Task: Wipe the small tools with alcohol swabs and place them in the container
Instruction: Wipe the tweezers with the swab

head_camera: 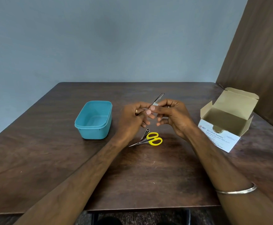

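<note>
Slim silver metal tweezers (157, 98) are held in the air above the middle of the dark brown wooden table (148, 176), between the two hands, their two thin tips pointing up and away to the right. The left hand (132, 118) pinches the lower end of the tweezers between thumb and fingers, with the remaining fingers loosely curled below. The right hand (173, 117) is curled as well, its thumb and forefinger pressing a small white alcohol swab (155, 104) around the tweezers' shaft just above the left hand's grip, so the two hands almost touch at that spot. Only a small patch of the swab shows between the fingertips.

On the table just below the hands lie small scissors with yellow plastic handles (150, 140), blades pointing left, and beside them, touching or nearly so, a small silver metal nail clipper (146, 133). To the left of the left hand, well apart from it, stands an open teal rectangular plastic container (83, 127) with rounded corners; nothing is visible inside it. At the right edge of the table sits an open white and brown cardboard box of alcohol swabs (227, 120), its lid flap folded back. A thin metal bangle (236, 190) circles the right forearm.
</note>
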`<state>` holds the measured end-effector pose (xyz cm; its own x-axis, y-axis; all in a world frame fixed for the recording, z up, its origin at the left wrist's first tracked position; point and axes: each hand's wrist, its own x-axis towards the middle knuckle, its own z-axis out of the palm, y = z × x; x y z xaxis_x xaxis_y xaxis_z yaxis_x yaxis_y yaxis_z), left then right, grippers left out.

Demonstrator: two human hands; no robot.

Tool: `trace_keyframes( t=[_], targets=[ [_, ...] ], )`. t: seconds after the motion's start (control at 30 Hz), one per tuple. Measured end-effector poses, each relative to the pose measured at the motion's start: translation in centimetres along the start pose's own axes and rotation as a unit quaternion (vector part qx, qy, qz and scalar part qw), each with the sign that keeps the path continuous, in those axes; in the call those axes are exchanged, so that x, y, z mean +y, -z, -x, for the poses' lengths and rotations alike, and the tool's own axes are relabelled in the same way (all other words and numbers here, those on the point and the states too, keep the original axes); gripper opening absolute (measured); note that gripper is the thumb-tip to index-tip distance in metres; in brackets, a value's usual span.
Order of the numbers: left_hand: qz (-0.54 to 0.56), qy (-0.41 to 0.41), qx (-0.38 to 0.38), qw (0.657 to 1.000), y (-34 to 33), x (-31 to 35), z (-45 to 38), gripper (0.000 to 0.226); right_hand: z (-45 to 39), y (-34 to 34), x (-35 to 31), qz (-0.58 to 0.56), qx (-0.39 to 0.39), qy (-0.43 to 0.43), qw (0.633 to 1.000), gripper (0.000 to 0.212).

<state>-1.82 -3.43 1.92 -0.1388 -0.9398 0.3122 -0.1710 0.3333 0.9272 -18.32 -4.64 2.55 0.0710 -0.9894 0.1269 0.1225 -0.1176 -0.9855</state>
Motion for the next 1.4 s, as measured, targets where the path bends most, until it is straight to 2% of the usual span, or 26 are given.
trace_keyframes(
  t=[0.23,0.43,0.57,0.67,0.9,1.17,1.3,1.4],
  targets=[
    [0.028,0.018,0.010,0.999,0.04,0.08,0.02,0.016,-0.09,0.08,-0.09,-0.045,0.020,-0.011,0.999,0.014],
    [0.040,0.025,0.008,0.999,0.14,0.06,0.03,0.018,-0.28,0.77,-0.45,-0.088,0.067,-0.007,0.994,0.019],
    [0.035,0.023,0.012,0.999,0.24,-0.01,0.18,0.018,-0.34,0.79,-0.36,-0.078,0.049,-0.017,0.996,0.023],
    [0.024,0.023,0.017,0.999,0.38,-0.14,0.16,0.018,-0.37,0.57,-0.21,-0.059,0.033,-0.021,0.998,0.020],
    [0.011,0.023,0.013,1.000,0.40,-0.15,0.13,0.020,-0.35,0.86,-0.42,-0.091,0.076,0.004,0.993,0.014],
    [0.014,0.033,0.023,0.999,0.45,-0.08,0.10,0.018,-0.24,0.30,-0.03,-0.043,0.027,-0.003,0.999,0.016],
    [0.014,0.037,0.026,0.999,0.24,-0.08,0.13,0.015,-0.25,0.41,-0.04,-0.044,0.039,0.011,0.998,0.015],
    [0.032,0.043,0.029,0.998,0.19,-0.12,0.21,0.014,-0.13,0.46,-0.08,-0.037,0.018,0.019,0.999,0.026]
  ],
)
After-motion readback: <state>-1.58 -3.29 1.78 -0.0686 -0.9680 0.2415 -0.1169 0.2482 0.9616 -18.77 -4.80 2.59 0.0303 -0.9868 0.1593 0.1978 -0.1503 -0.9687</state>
